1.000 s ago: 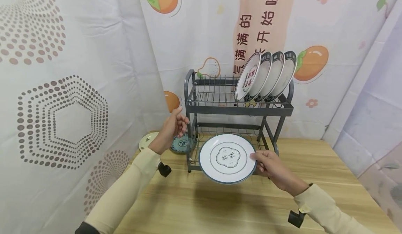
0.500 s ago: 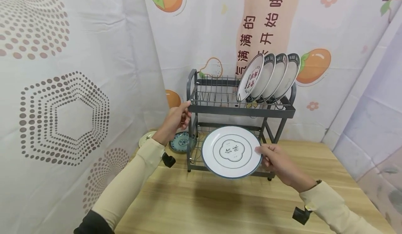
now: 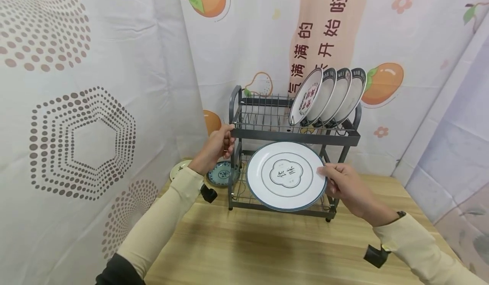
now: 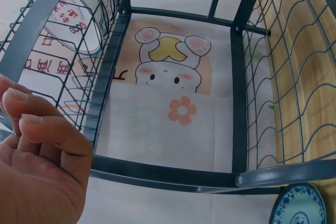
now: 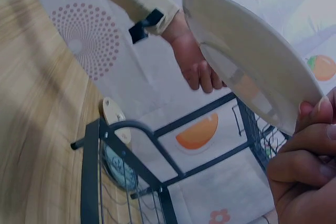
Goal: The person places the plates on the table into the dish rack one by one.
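Observation:
My right hand [image 3: 345,189] pinches the right rim of a white plate [image 3: 263,183] with a thin blue edge and a printed centre. The plate is held in the air, face towards the head camera, in front of the dish rack's lower tier; the right wrist view shows its pale underside [image 5: 247,51]. At the upper tier's front left corner, my left hand [image 3: 215,147] holds the dark grey dish rack [image 3: 298,136]. Its fingers [image 4: 58,129] are curled beside the rail in the left wrist view. Several white plates with dark rims [image 3: 305,98] lean in the upper tier's right half.
Left of the rack, a blue patterned plate [image 3: 220,173] and a cream plate [image 3: 178,168] lie on the wooden table [image 3: 229,242]. Wire slots [image 3: 263,111] fill the upper tier's left part. Printed curtains [image 3: 153,64] hang behind and at both sides.
My left hand has come from just beside the rack to its upper front corner and stays there. The right hand has raised the plate slightly and moved it a little to the right.

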{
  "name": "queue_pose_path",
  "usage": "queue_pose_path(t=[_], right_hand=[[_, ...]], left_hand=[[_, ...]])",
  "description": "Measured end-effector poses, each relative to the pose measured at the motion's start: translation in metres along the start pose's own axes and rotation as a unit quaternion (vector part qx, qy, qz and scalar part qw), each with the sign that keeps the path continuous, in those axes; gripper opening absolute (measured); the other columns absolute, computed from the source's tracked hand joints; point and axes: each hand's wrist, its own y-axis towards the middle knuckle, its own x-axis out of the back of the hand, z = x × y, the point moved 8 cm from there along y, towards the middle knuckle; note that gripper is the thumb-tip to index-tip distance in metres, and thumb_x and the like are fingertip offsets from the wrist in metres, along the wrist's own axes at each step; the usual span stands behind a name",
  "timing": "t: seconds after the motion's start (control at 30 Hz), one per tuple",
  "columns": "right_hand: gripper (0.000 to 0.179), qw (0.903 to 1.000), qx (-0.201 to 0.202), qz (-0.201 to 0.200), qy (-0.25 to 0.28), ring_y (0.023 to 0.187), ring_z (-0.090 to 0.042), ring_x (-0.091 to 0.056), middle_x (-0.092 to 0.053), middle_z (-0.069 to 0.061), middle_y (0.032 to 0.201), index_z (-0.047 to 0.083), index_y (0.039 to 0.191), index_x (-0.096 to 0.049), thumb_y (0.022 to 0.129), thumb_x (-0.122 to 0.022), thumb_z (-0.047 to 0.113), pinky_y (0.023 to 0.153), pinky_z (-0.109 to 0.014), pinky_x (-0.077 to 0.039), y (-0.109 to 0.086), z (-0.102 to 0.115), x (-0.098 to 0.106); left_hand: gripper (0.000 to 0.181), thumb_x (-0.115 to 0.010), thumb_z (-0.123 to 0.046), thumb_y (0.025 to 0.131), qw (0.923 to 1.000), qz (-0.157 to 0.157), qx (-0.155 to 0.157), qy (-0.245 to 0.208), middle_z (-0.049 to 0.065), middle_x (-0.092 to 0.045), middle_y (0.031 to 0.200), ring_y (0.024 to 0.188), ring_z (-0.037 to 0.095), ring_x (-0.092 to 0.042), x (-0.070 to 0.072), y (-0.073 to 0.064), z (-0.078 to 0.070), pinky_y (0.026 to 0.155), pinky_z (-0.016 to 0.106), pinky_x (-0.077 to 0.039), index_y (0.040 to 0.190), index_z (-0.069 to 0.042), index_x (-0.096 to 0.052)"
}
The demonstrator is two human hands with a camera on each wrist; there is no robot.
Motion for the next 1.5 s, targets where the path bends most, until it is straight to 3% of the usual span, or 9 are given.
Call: queue_pose_path(t=[0.2,0.47,0.67,0.8,1.03,1.17,1.5], right_hand=[[0.035,0.9999,0.015,0.006,-0.002,0.051,-0.01,-0.034,-0.044,0.009,0.056,0.012,0.07,-0.057,0.103,-0.048,0.02,0.047,-0.031,-0.028,-0.004,0.014,-0.003],[0.031,0.999,0.028,-0.034,-0.004,0.052,-0.005,-0.039,-0.048,0.01,0.055,0.017,0.077,-0.069,0.101,-0.05,0.018,0.05,-0.022,-0.036,-0.004,0.039,0.007],[0.032,0.9975,0.064,-0.027,0.012,0.049,-0.013,-0.03,-0.048,0.009,0.055,0.013,0.076,-0.067,0.102,-0.049,0.015,0.048,-0.035,-0.018,0.001,0.064,0.011],[0.032,0.996,0.081,-0.036,0.013,0.051,-0.012,-0.031,-0.048,0.008,0.058,0.01,0.074,-0.066,0.101,-0.051,0.016,0.052,-0.036,-0.018,0.006,0.079,0.015],[0.035,0.9947,0.074,-0.063,0.032,0.052,-0.01,-0.036,-0.049,0.006,0.057,0.01,0.065,-0.058,0.099,-0.055,0.018,0.056,-0.023,-0.038,0.015,0.096,0.024],[0.04,0.9928,0.073,-0.09,0.03,0.053,-0.009,-0.038,-0.047,0.005,0.055,0.009,0.06,-0.052,0.099,-0.055,0.018,0.057,-0.022,-0.042,0.022,0.105,0.029],[0.038,0.984,0.095,-0.148,-0.025,0.053,-0.012,-0.036,-0.045,0.003,0.055,0.006,0.063,-0.057,0.099,-0.055,0.02,0.049,-0.026,-0.031,0.033,0.12,0.041]], left_hand=[[0.048,-0.051,-0.053,0.093,1.0,0.004,0.003,0.0,-0.001,-0.048,0.053,0.046,0.013,-0.041,0.0,0.0,0.0,0.044,0.024,-0.034,0.073,-0.009,-0.049],[0.049,-0.054,-0.056,0.092,0.9999,0.0,0.01,-0.005,-0.002,-0.048,0.053,0.045,0.013,-0.041,0.001,0.001,0.001,0.045,0.025,-0.033,0.073,-0.011,-0.049],[0.052,-0.056,-0.059,0.09,1.0,-0.004,0.006,0.0,-0.002,-0.048,0.054,0.046,0.013,-0.041,0.003,0.0,0.001,0.046,0.025,-0.033,0.073,-0.01,-0.049],[0.05,-0.057,-0.058,0.09,1.0,-0.007,0.003,-0.004,-0.002,-0.048,0.055,0.047,0.012,-0.041,0.004,0.0,0.0,0.047,0.025,-0.033,0.073,-0.012,-0.046],[0.046,-0.058,-0.054,0.091,0.9998,-0.013,0.005,-0.015,-0.002,-0.049,0.057,0.049,0.012,-0.043,0.003,0.001,0.001,0.046,0.024,-0.033,0.073,-0.013,-0.046],[0.047,-0.057,-0.056,0.09,0.9998,-0.015,0.0,-0.013,-0.002,-0.049,0.055,0.048,0.013,-0.043,0.002,0.001,0.003,0.046,0.024,-0.035,0.073,-0.012,-0.049],[0.048,-0.055,-0.055,0.092,0.9998,-0.008,-0.018,-0.01,-0.003,-0.048,0.053,0.045,0.013,-0.041,0.0,0.001,0.003,0.045,0.026,-0.035,0.072,-0.012,-0.05]])
